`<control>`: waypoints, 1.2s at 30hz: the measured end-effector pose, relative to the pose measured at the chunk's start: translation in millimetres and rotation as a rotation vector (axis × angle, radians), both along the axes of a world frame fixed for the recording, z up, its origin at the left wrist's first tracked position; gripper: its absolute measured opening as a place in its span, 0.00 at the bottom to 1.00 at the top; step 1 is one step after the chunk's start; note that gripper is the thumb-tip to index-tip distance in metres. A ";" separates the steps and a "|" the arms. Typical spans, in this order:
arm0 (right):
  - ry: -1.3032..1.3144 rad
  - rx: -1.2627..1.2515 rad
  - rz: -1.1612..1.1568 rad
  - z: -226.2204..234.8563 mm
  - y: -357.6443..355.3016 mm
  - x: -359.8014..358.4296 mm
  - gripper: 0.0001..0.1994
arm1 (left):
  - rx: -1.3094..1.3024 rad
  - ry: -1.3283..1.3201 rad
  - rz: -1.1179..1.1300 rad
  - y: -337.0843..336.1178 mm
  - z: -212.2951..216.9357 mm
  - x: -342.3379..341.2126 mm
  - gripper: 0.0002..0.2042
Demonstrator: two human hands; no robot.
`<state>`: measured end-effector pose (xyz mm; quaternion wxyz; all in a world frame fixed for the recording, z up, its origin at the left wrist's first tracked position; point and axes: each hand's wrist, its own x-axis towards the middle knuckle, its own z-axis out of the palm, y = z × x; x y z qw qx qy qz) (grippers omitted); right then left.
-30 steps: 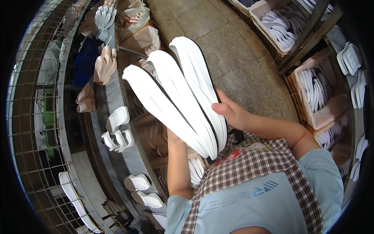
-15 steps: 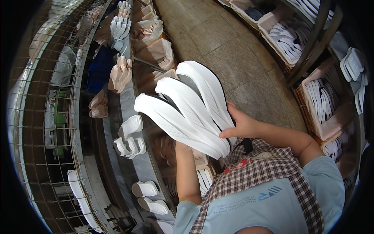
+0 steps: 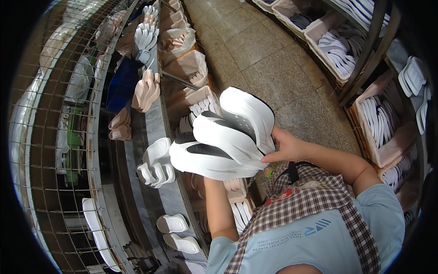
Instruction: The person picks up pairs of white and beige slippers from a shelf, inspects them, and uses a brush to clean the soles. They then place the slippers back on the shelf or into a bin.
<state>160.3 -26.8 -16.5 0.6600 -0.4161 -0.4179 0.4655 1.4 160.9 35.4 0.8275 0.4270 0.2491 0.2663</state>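
Three white moulded shoes [image 3: 228, 148] with dark grey insides are fanned out and overlapping in front of my chest. Their rounded far ends spread to the left and away from me. At their gathered right end, my right hand [image 3: 287, 145] grips them, with its thumb on the near side and its fingers behind. My left forearm [image 3: 219, 205] runs up beneath the nearest shoe, which covers my left hand and its fingers. Left of the stack, on the narrow grey shelf [image 3: 157, 123], lie other white shoes [image 3: 157, 160]; another white pair [image 3: 179, 233] sits closer to me.
Beige shoes [image 3: 146, 93] stand farther along that shelf, beside a wire mesh [image 3: 39, 155]. Lined baskets [image 3: 194, 66] of shoe parts line the shelf's right side. A tiled aisle [image 3: 278, 59] runs ahead. Across it are more baskets [image 3: 365, 128] of white parts and a dark metal post [image 3: 369, 45].
The shoes have been turned so that their openings and dark insides show more. Their left ends have moved nearer to me and to the right. My right hand keeps its grip.
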 end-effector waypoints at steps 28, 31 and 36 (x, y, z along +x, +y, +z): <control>0.422 -0.107 0.136 -32.5 11.4 5.2 0.26 | -0.261 -0.106 -0.093 -28.4 -49.8 -6.2 0.23; 0.317 -0.106 0.086 -20.5 12.5 -1.2 0.30 | -0.285 -0.134 -0.092 -29.0 -54.3 -5.8 0.23; 0.312 -0.041 -0.024 3.9 14.6 10.9 0.38 | -0.345 -0.224 -0.091 -36.0 -59.9 -8.6 0.23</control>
